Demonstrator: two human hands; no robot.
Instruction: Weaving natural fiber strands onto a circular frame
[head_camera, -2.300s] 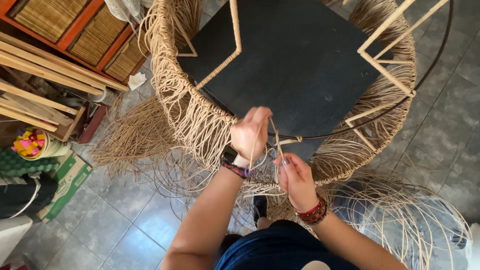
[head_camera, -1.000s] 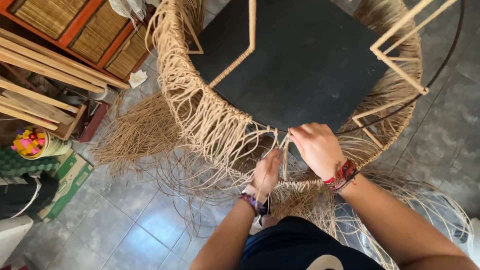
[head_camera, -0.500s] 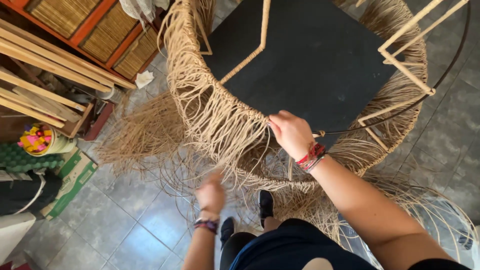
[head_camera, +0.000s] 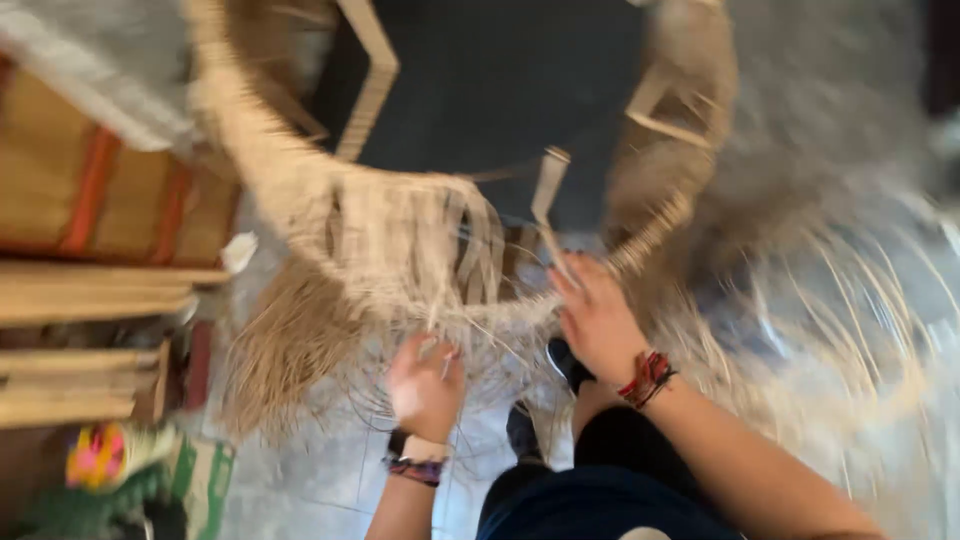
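A round woven frame (head_camera: 330, 230) stands on the floor (head_camera: 300, 480), its rim curving across the middle. Loose fibre strands (head_camera: 290, 350) hang from the rim, spreading left and right. The left hand (head_camera: 425, 385) sits below the rim among the strands; the right hand (head_camera: 595, 320) lies at the rim, further right. Wooden slats (head_camera: 90, 300) lie far left.

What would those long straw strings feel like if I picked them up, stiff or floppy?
Probably floppy and light. The loose fibre strands droop from the round woven frame and spread over the floor, so they likely bend easily. The left hand pinches thin ones without visible strain. The picture is blurred, but they look like dry strips, so they might tangle or snap if yanked.
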